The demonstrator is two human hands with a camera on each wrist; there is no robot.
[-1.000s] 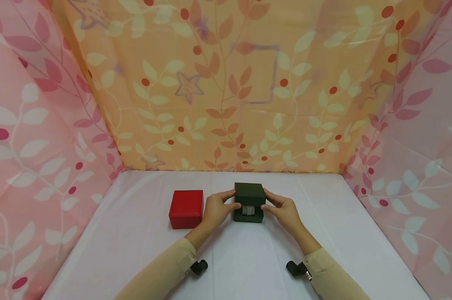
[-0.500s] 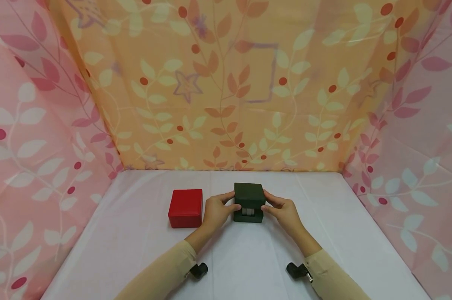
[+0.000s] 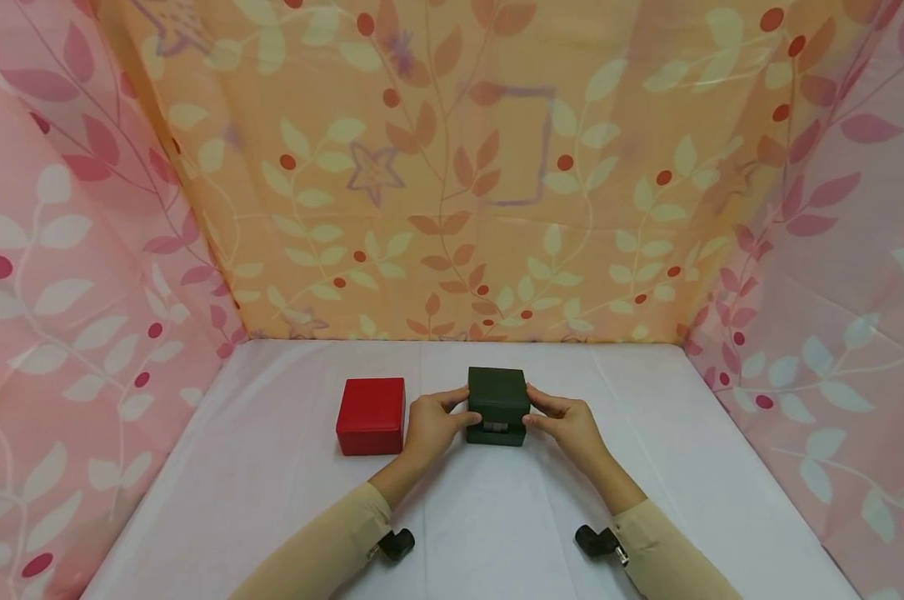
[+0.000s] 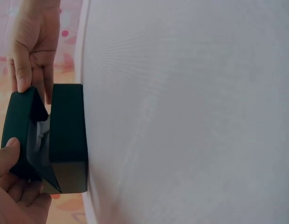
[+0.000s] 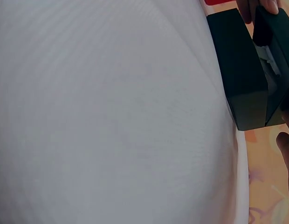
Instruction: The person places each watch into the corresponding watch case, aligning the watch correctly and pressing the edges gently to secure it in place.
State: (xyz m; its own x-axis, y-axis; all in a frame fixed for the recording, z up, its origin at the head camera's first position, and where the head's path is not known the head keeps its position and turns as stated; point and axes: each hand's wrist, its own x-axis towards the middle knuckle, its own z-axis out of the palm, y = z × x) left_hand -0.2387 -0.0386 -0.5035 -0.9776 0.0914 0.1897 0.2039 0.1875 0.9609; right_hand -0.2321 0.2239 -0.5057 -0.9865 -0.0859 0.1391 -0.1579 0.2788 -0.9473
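A dark green hinged box (image 3: 497,392) stands on the table with its lid (image 3: 499,383) partly raised. Through the narrow front gap a pale grey piece (image 3: 495,427) shows inside; the wrist views give it a whitish edge, and the rest of it is hidden. My left hand (image 3: 435,422) pinches the lid's left side, thumb at the front and fingers further back. On the opposite side, my right hand (image 3: 567,421) holds the lid the same way. The left wrist view has the lid (image 4: 18,133) tilted over the base (image 4: 67,126).
A closed red box (image 3: 372,417) sits just left of my left hand. White cloth covers the table (image 3: 459,517). Patterned curtains (image 3: 452,208) rise behind and on both sides. Small black cameras (image 3: 397,544) hang by the sleeve cuffs.
Both hands have lowered the green box's lid, so the front gap is narrower and less of the grey piece shows. The red box stays where it was.
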